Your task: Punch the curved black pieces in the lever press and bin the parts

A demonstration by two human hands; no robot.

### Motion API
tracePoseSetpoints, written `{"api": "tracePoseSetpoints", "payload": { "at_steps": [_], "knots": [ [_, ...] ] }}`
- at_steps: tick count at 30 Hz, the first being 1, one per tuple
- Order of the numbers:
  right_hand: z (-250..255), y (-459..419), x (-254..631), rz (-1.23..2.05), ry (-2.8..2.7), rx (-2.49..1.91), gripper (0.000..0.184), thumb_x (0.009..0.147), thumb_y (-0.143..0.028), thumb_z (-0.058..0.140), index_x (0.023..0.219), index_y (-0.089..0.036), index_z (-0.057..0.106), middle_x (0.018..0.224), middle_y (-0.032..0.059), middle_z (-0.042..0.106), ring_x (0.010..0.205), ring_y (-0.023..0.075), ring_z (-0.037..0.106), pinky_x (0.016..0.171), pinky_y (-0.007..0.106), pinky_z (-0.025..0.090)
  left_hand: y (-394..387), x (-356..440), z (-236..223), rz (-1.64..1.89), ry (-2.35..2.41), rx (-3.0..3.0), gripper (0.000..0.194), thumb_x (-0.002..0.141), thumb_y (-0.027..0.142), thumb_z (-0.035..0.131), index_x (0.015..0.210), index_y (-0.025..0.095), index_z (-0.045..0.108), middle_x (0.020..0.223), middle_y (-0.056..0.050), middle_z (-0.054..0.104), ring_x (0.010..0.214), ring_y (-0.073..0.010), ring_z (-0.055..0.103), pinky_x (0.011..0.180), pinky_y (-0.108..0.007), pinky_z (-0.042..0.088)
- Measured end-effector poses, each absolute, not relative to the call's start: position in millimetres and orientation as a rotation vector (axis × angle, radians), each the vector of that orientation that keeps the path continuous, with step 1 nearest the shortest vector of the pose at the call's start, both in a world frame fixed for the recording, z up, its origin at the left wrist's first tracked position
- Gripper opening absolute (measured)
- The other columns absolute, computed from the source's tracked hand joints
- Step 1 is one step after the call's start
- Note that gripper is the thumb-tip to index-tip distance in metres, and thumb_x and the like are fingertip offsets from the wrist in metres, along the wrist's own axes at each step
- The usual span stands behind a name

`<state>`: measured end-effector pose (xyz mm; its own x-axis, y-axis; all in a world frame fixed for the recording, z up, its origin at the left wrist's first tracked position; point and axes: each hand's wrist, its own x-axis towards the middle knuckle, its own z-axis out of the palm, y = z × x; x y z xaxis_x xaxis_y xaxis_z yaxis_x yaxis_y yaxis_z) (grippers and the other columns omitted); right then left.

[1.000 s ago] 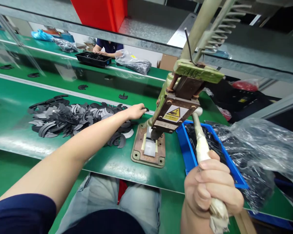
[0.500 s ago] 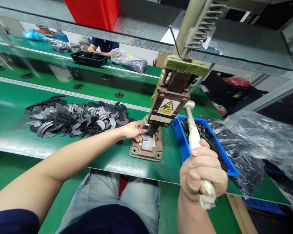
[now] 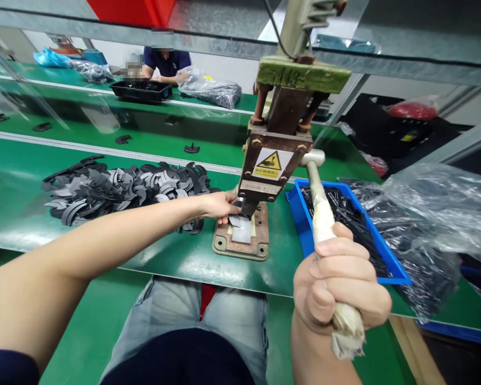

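Note:
My left hand pinches a dark curved plastic piece at the base of a hand press, under its ram. The far end of the piece is hidden by the ram. Beneath it lies a pale metal plate on the brown press base. My right hand is wrapped around the tape-covered press lever, which slants down toward me. To the left of the press lies a heap of similar grey and black curved pieces on the green bench.
A blue bin of black parts stands right of the press, with clear plastic bags beyond it. A metal shelf crosses above. Several curved pieces lie on the strip behind. Across, a person works at a black tray.
The view has shifted slightly. My right hand and the lever appear a little lower and farther right, still gripped. My left hand stays at the press with the curved piece.

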<state>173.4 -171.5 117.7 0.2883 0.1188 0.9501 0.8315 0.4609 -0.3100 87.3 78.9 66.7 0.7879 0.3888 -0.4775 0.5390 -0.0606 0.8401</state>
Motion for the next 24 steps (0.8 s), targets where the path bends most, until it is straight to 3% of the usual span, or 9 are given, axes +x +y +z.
{"api": "tracePoseSetpoints", "payload": {
  "at_steps": [5,10,15,20,22,24],
  "knots": [
    [118,-161,170,-0.676,-1.114,-0.944,0.039,0.094,-0.034,0.069,0.066,-0.022,0.045,0.063,-0.0051,0.049,0.072,0.0165,0.057,0.094,0.055,0.055,72,98,78,-0.192,0.834,1.762,0.028,0.082,0.034,0.085,0.099,0.016,0.07,0.05,0.004,0.06,0.039,-0.0098,0.056,0.043,-0.016,0.045],
    [120,-167,171,-0.624,-1.171,-1.005,0.033,0.092,-0.03,0.071,0.069,-0.023,0.047,0.066,-0.0043,0.055,0.075,0.0183,0.061,0.099,0.06,0.055,61,98,72,-0.054,0.793,1.766,0.03,0.085,0.038,0.081,0.102,0.017,0.068,0.054,0.003,0.063,0.037,-0.0109,0.054,0.039,-0.019,0.042],
    [121,-171,179,-0.645,-1.215,-0.99,0.029,0.085,-0.028,0.073,0.068,-0.024,0.05,0.066,-0.0031,0.059,0.071,0.0206,0.062,0.094,0.062,0.057,64,86,67,0.007,0.655,1.776,0.019,0.091,0.037,0.071,0.097,0.02,0.066,0.056,0.001,0.066,0.042,-0.0131,0.06,0.043,-0.019,0.044],
    [118,-168,186,-0.683,-1.202,-0.961,0.032,0.082,-0.031,0.077,0.064,-0.025,0.051,0.063,-0.0018,0.059,0.066,0.0215,0.061,0.086,0.063,0.059,137,55,85,-0.05,0.485,2.001,0.02,0.09,0.035,0.07,0.104,0.021,0.077,0.103,-0.007,0.08,0.078,-0.0175,0.076,0.065,-0.023,0.056],
    [116,-165,189,-0.73,-1.186,-0.937,0.034,0.083,-0.034,0.077,0.063,-0.025,0.051,0.06,-0.0019,0.058,0.062,0.0209,0.059,0.081,0.06,0.06,181,44,94,0.077,0.821,2.377,0.019,0.089,0.032,0.071,0.104,0.025,0.079,0.105,-0.003,0.081,0.092,-0.0169,0.075,0.08,-0.02,0.054],
    [114,-163,192,-0.771,-1.179,-0.914,0.036,0.083,-0.035,0.077,0.062,-0.026,0.049,0.057,-0.0025,0.056,0.059,0.0203,0.058,0.077,0.058,0.06,225,38,99,0.135,1.047,2.471,0.024,0.089,0.029,0.069,0.11,0.022,0.078,0.119,-0.007,0.079,0.113,-0.0216,0.071,0.092,-0.022,0.051]
  ]
}}
